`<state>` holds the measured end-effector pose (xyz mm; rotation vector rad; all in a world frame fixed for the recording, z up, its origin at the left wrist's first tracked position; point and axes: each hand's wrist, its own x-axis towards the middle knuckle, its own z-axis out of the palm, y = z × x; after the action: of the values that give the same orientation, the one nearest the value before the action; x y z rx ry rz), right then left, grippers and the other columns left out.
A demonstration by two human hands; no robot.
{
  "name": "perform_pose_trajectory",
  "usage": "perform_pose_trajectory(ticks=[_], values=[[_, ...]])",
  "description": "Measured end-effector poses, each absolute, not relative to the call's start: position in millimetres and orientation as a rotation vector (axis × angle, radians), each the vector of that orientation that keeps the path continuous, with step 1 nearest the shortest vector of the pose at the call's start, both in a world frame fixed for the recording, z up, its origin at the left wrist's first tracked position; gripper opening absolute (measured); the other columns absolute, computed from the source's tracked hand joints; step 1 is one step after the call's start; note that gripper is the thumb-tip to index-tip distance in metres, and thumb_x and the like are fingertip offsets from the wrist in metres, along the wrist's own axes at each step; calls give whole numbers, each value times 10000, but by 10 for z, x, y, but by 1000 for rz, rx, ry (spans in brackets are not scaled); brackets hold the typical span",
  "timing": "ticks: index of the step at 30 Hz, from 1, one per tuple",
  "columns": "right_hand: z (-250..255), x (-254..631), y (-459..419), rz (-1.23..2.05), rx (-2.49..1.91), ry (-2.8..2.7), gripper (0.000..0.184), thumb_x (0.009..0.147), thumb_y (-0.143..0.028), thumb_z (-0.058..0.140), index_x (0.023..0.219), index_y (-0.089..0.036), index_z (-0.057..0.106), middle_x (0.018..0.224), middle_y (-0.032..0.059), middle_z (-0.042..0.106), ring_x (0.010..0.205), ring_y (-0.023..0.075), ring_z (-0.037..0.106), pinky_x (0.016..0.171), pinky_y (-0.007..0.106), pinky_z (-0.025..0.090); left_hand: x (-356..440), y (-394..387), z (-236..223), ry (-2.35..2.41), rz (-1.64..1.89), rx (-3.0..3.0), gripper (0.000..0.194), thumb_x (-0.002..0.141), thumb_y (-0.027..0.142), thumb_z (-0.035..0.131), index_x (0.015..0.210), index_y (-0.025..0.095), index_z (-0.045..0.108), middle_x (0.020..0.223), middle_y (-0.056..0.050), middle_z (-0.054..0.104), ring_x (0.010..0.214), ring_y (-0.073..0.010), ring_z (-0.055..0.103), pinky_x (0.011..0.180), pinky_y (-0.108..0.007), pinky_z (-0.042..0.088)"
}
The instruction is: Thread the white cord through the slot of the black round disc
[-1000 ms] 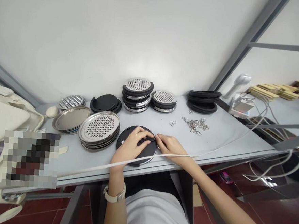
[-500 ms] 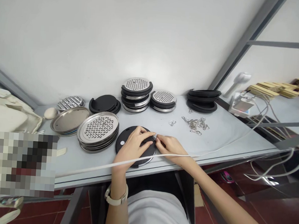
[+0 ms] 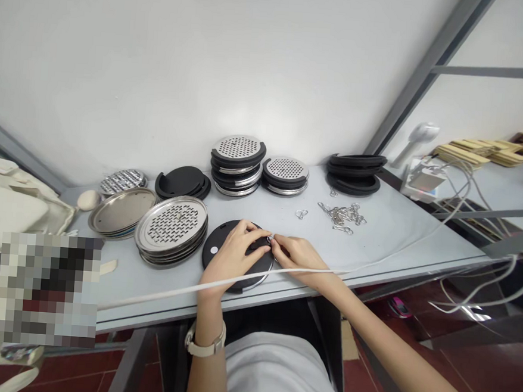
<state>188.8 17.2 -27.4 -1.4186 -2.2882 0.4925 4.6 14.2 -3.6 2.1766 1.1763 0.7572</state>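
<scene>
A black round disc with a white dot and a silvery rim lies near the table's front edge. My left hand rests across it, thumb and fingers bent and closed on its right part. At the disc's right edge, my right hand pinches a small metal wire clip, partly hidden by the fingertips of both hands. Similar loose metal clips lie in a pile beyond my right hand. A stack of round metal grater plates stands left of the disc.
Behind stand stacks of black-rimmed graters and black rings. Plain metal plates lie further left. A white cable crosses in front of my wrists. A white handheld device stands at right, near wooden pieces.
Both hands stay at the disc's right edge, with only slight finger movement around the clip. The view has shifted very slightly.
</scene>
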Motion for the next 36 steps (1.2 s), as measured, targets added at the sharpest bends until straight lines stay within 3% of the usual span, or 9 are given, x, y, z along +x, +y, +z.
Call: perform_pose_trajectory(ticks=[36], values=[[-255, 1883, 152, 502, -1442, -2281, 293, 948, -286, 331, 840, -170, 578, 734, 35, 652, 590, 115, 546, 585, 222, 317, 58, 150, -19, 1150, 768, 2201, 249, 907, 239, 519, 1142, 261, 599, 1042, -44, 504, 1053, -191, 510, 995, -370, 389]])
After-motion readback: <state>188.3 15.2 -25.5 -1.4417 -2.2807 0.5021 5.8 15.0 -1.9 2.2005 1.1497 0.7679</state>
